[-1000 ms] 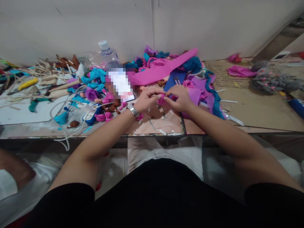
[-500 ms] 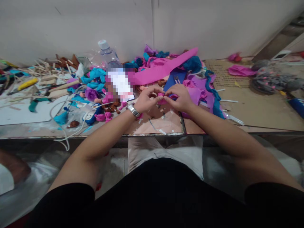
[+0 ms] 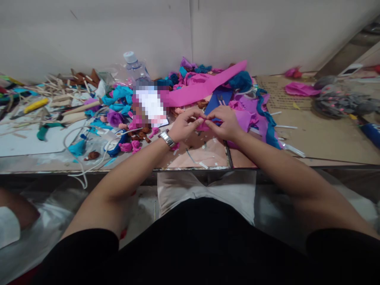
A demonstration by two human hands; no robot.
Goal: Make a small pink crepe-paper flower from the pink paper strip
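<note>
Both my hands meet over the table's middle, fingertips pinched together on a small pink crepe-paper piece (image 3: 204,126). My left hand (image 3: 185,126), with a metal watch (image 3: 166,138) on its wrist, curls round the piece from the left. My right hand (image 3: 225,123) closes on it from the right. Most of the piece is hidden between my fingers. Behind my hands lie a long pink paper strip (image 3: 208,85) and a dark blue sheet (image 3: 218,99).
Crumpled pink, purple and teal paper (image 3: 252,114) piles up to the right of my hands. Small paper roses (image 3: 114,118), a water bottle (image 3: 135,67), a white cable (image 3: 86,162), wooden sticks (image 3: 62,95) and hand tools (image 3: 32,106) lie at left. Brown cardboard (image 3: 320,134) covers the right.
My fingers have shifted slightly on the pink piece, with less of it showing between them. Arms and the clutter on the table stay in place.
</note>
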